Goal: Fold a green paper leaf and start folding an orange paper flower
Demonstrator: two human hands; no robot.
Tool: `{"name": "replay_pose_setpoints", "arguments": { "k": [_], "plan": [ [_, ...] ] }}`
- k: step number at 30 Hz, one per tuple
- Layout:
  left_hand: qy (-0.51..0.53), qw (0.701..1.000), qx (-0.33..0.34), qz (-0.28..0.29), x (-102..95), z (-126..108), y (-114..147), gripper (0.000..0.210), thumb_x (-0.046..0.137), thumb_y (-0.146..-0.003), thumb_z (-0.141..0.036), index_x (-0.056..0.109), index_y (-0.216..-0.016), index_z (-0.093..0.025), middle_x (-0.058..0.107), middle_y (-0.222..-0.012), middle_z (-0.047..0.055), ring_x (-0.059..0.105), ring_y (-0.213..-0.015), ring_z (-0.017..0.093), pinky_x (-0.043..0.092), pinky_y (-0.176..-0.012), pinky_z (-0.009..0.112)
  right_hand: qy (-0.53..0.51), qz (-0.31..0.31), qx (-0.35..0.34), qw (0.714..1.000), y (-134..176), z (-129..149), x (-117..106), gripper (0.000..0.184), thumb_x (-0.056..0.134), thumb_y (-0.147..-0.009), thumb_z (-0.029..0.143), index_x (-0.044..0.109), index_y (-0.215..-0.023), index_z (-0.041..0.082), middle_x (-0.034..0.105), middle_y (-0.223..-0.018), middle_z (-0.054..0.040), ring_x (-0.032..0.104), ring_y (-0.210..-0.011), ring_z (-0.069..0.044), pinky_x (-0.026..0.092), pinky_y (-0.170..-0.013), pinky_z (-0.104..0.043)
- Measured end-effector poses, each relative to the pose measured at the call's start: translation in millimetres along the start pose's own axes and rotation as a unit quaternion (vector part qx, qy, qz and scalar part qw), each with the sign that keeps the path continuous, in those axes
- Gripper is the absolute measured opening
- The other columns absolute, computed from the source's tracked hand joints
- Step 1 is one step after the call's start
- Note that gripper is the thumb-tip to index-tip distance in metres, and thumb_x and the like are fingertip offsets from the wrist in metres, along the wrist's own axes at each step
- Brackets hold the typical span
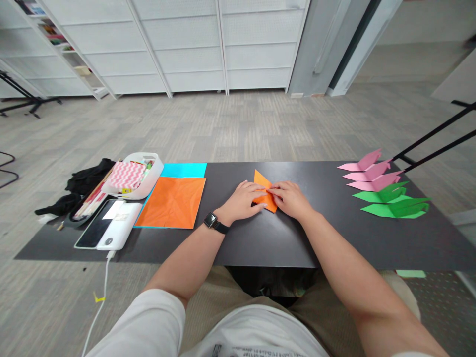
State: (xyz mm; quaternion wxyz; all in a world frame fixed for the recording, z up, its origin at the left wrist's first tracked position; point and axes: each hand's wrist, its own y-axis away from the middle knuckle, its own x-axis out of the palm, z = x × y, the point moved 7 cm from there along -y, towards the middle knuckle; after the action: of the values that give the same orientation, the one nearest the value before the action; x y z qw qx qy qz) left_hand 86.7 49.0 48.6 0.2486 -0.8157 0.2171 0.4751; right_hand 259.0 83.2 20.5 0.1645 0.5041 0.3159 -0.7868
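Observation:
A small folded piece of orange origami paper (261,178) lies on the dark tabletop in front of me, its pointed tip facing away. My left hand (247,199), with a black watch at the wrist, holds it from the left, fingers on top and thumb at the near side. From the right, the closed fingertips of my right hand (290,199) press on the paper's middle. Both hands partly cover the folds. Left of them rests a stack of flat orange sheets (171,203), with a blue sheet (185,170) showing beneath.
Several folded paper birds stand in a row at the right: pink cranes (368,173) and green cranes (396,206). At the left are a white basket (150,183), a black pencil tray (76,218), a phone (95,228), a cabled white power bank (121,228) and black cloth (91,176).

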Motion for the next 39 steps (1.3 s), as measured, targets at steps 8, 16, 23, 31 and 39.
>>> {"name": "replay_pose_setpoints", "arguments": {
  "k": [8,16,23,31,39],
  "plan": [
    [-0.036,0.997,-0.063,-0.008,1.9,16,-1,0.029,0.059,-0.107,-0.043,0.076,-0.125,-0.028,0.072,-0.138,0.005,0.062,-0.131,0.027,0.033,-0.130,0.056,-0.012,-0.019,0.012,1.000,1,-3,-7,0.062,0.052,-0.084,-0.002,0.077,-0.132,0.028,0.075,-0.128,-0.0086,0.064,-0.118,-0.031,0.051,-0.104,-0.050],
    [-0.017,0.996,-0.088,-0.015,6.5,29,2,0.026,0.064,-0.103,-0.034,0.074,-0.126,-0.030,0.070,-0.140,0.004,0.062,-0.135,0.026,0.022,-0.135,0.063,-0.031,-0.024,0.025,0.999,1,-11,-4,0.049,0.057,-0.091,0.007,0.078,-0.129,0.030,0.077,-0.119,-0.0085,0.067,-0.111,-0.030,0.052,-0.099,-0.050],
    [0.008,0.997,-0.079,0.003,6.6,26,1,0.032,0.067,-0.100,-0.034,0.075,-0.131,-0.033,0.066,-0.146,0.005,0.058,-0.142,0.027,0.017,-0.136,0.066,-0.095,-0.070,0.011,0.993,0,-19,-5,0.032,0.062,-0.094,0.014,0.081,-0.115,0.029,0.074,-0.111,-0.0082,0.070,-0.104,-0.028,0.057,-0.096,-0.046],
    [-0.008,0.999,-0.035,0.023,11.3,19,4,0.034,0.067,-0.100,-0.033,0.077,-0.132,-0.038,0.062,-0.149,0.005,0.054,-0.145,0.028,0.014,-0.135,0.069,-0.120,-0.053,0.009,0.991,0,-15,-13,0.020,0.063,-0.099,0.023,0.081,-0.104,0.029,0.074,-0.112,-0.0079,0.070,-0.109,-0.026,0.056,-0.101,-0.046],
    [-0.002,0.999,-0.028,0.032,8.6,15,3,0.032,0.069,-0.099,-0.035,0.078,-0.129,-0.039,0.061,-0.147,0.004,0.055,-0.141,0.029,0.016,-0.135,0.068,-0.134,-0.025,0.000,0.991,-3,-11,-14,0.020,0.060,-0.100,0.026,0.080,-0.105,0.028,0.078,-0.109,-0.0076,0.071,-0.106,-0.027,0.053,-0.102,-0.048]
  ]
}}
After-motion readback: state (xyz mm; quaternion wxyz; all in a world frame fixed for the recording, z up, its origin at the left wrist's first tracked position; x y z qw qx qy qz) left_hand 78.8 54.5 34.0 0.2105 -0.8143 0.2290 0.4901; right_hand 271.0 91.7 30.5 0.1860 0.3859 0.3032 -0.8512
